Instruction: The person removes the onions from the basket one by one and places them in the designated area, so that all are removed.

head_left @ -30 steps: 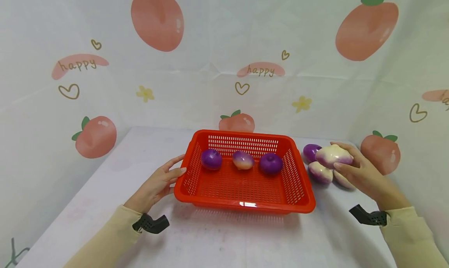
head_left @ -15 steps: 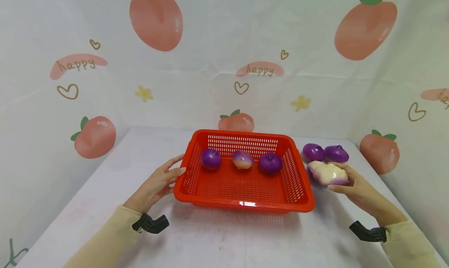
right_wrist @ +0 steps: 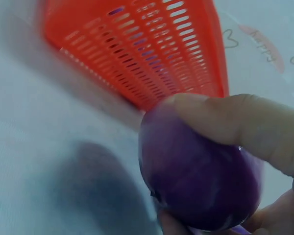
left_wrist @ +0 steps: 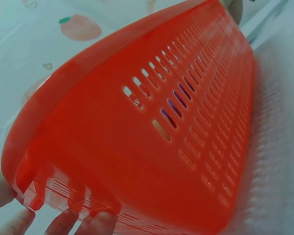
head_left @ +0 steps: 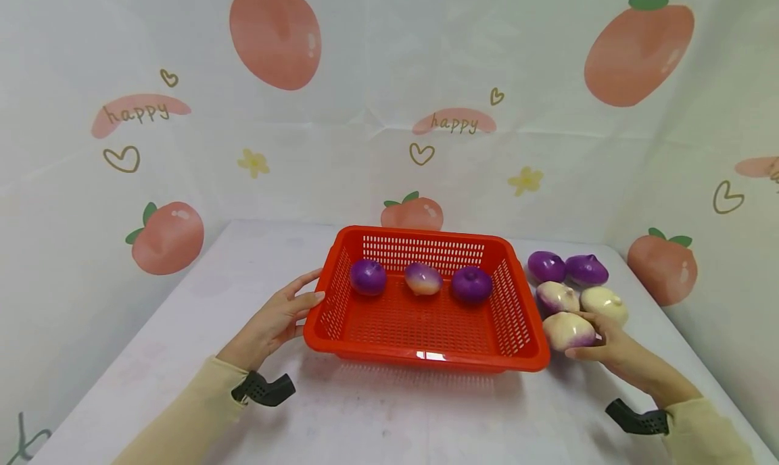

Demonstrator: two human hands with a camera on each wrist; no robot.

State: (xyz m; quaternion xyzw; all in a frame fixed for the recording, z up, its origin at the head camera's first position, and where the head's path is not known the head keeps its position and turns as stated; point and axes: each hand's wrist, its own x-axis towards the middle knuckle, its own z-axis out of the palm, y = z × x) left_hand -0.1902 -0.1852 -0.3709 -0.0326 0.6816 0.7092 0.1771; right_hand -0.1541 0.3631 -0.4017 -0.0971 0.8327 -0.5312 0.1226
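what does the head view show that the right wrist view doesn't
Only the head view shows the left hand resting on the red basket's left rim, three onions inside, and four more onions on the table to the basket's right. Only the right wrist view shows the thumb pressed over the held onion's purple side up close. Both show the right hand holding that onion beside the basket's right wall.

Staged tabletop booth, not a real room: white table (head_left: 377,411) was walled on three sides by a creased backdrop (head_left: 365,80) printed with peaches, hearts, "happy".
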